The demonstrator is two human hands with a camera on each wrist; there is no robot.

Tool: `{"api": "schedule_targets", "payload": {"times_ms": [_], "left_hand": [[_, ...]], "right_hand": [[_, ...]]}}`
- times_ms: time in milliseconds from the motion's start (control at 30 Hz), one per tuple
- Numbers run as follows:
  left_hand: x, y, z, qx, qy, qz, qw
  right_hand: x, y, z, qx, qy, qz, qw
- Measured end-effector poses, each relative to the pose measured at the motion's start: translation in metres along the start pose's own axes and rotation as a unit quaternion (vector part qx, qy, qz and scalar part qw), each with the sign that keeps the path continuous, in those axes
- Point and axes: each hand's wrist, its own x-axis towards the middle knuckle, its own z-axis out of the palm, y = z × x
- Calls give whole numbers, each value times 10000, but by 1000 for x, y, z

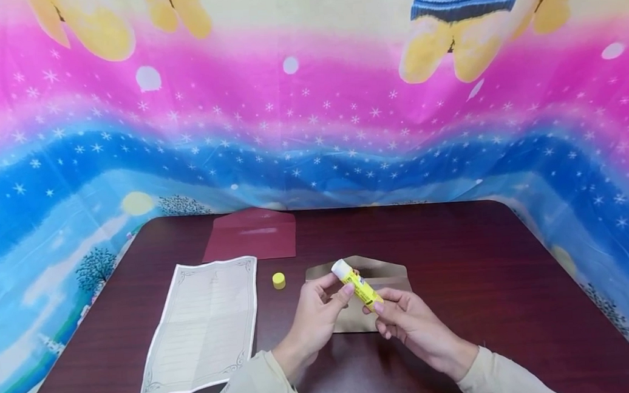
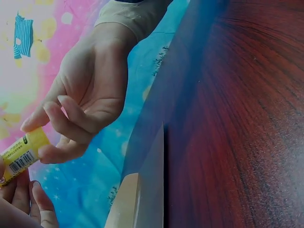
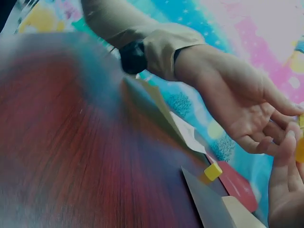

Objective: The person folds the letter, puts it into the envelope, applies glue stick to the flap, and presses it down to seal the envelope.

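Note:
A yellow glue stick (image 1: pixel 361 287) with a bare white end is held tilted between both hands above the brown envelope. My left hand (image 1: pixel 314 312) pinches it near the white end with thumb and fingers. The right hand (image 1: pixel 419 329) grips its lower yellow end, seen with a barcode beside it in the left wrist view. Beneath both hands lies the brown envelope (image 1: pixel 351 323), its flap raised away from me. The glue stick's yellow cap (image 1: pixel 279 281) stands apart on the table, left of the envelope.
To the left, a creased sheet of bordered paper (image 1: pixel 208 325) lies on the dark red wood table (image 1: pixel 472 258). A dark red envelope (image 1: pixel 249 240) with a pale streak on its flap sits near the far edge. Patterned cloth (image 1: pixel 308 111) hangs behind the table.

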Motion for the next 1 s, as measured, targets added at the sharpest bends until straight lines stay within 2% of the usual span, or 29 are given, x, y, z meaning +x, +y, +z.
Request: {"api": "schedule_targets", "payload": {"times_ms": [67,267,500,600,800,1000], "left_hand": [[0,0,0,12,52,-32,10000],[0,1,-2,323,116,-226,9992],[0,11,-8,1011,-193,-496,9934],[1,17,-13,1243,-160,-544,9906],[9,33,-26,1580,56,-354,9868],[21,44,-44,2284,303,-62,9731]], "right_hand": [[0,0,2,-110,71,-33,9999],[-1,2,4,-34,-178,-3,9998],[-2,2,1,-366,390,155,9985],[-2,1,-2,-408,507,153,9978],[-3,0,-6,-573,566,136,9967],[-3,-1,-8,-700,635,204,9953]]}}
